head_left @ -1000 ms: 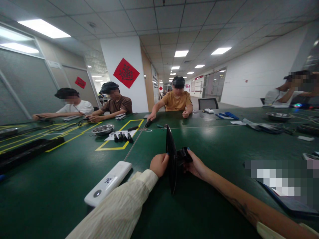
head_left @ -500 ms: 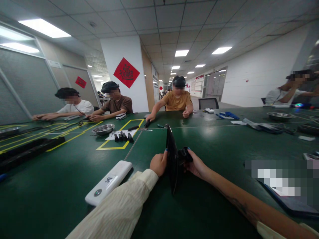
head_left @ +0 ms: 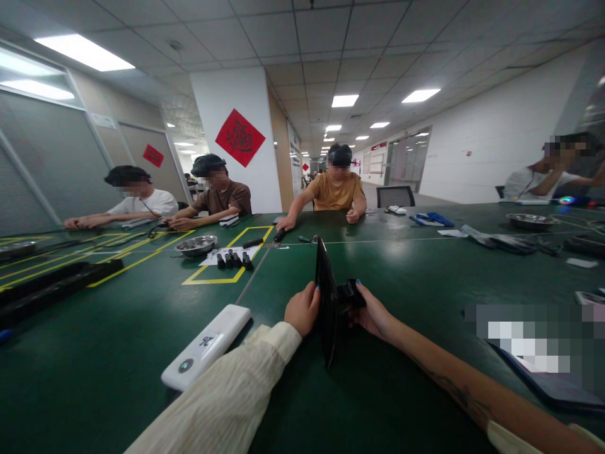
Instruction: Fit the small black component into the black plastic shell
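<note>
A thin black panel, seen almost edge-on, stands upright over the green table in front of me. From its right side a black block-shaped part sticks out. My left hand is closed at the panel's left side, with the thumb against its edge. Around the block part my right hand is closed, its thumb on top and its other fingers partly hidden. To the left of my left hand lies a white power bank with a small display, close to my sleeve.
Several short black cylindrical parts stand on paper inside a yellow taped outline. A metal bowl is beside them. Opposite sits a person with one hand on a black object. A dark tablet-like slab lies at right, partly blurred out.
The fingers of my left hand have shifted slightly on the panel's edge. The panel and my right hand look almost unmoved.
</note>
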{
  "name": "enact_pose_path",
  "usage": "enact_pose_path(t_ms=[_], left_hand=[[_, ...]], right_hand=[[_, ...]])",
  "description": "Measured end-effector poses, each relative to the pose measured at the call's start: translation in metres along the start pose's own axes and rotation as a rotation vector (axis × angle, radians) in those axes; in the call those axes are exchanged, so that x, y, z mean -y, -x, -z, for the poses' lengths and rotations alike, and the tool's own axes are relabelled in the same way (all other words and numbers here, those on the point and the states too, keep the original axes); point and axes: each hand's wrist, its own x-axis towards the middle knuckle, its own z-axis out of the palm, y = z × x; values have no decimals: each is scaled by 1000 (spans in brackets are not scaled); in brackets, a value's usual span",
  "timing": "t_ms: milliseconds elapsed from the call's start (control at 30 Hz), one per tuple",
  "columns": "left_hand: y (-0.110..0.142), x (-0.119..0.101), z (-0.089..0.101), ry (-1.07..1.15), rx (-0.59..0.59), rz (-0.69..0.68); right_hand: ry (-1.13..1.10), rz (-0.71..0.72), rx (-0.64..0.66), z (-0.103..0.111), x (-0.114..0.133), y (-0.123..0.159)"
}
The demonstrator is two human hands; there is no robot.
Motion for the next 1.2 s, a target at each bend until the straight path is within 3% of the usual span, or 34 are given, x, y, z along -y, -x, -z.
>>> enact_pose_path(t_ms=[400,700,1200], left_hand=[[0,0,2,9,51,21],[-3,6,0,82,43,-102],[-3,8,-2,60,49,-85]], right_hand=[[-9,7,28,4,-3,-3],[0,4,4,0,-1,0],[-7,-1,26,2,-1,0]])
